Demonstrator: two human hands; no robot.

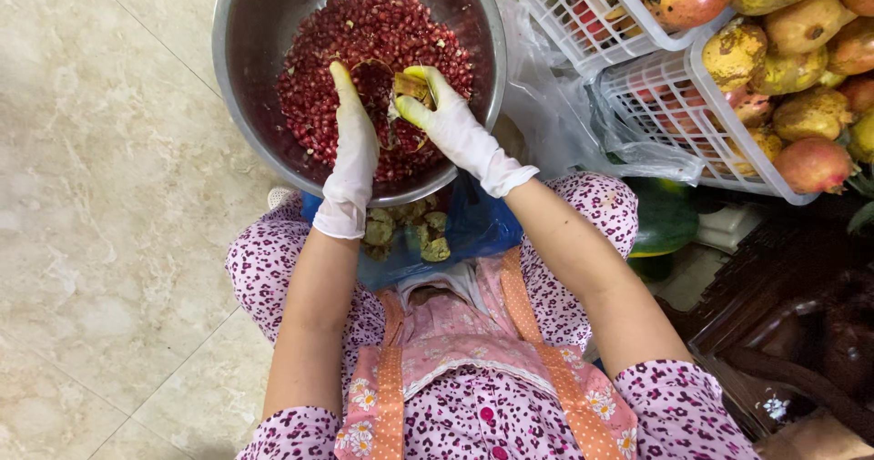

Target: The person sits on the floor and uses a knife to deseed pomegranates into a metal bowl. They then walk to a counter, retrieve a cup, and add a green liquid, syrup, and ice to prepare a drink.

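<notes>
a torn, yellow-rinded pomegranate piece (410,91) hung over the steel bowl's (238,77) near edge. the gloved left hand (353,155) and right hand (446,123) were both closed on it from either side.

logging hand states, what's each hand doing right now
Left hand: gloved, closed on a pomegranate piece over the steel bowl.
Right hand: gloved, gripping the same piece's rind.
</notes>
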